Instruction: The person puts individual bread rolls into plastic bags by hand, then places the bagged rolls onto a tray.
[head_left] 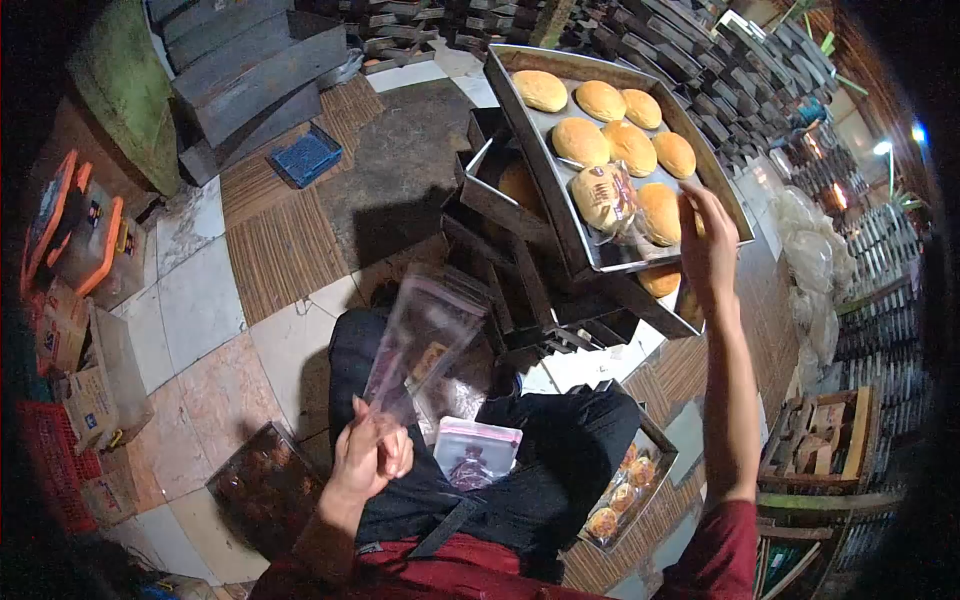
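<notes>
My left hand (370, 458) pinches the lower end of a clear plastic bag (425, 335), which stands up over my lap. At the right edge of a metal baking tray (645, 266), my right hand (710, 235) curls its fingers around a bun (698, 224), mostly hidden by the hand. Several golden round buns (580, 142) lie bare in this tray. One wrapped bun (603, 196) in a printed clear bag rests among them near the front. On my lap lies a stack of flat printed plastic bags (476, 453).
More trays (505, 175) are stacked crookedly beneath the top one. On the floor, a tray of topped pastries (625, 490) sits beside my knee and a dark tray (265, 490) at left. Beyond are a blue basket (306, 156), orange-lidded bins (100, 245) and piled metal tins (690, 70).
</notes>
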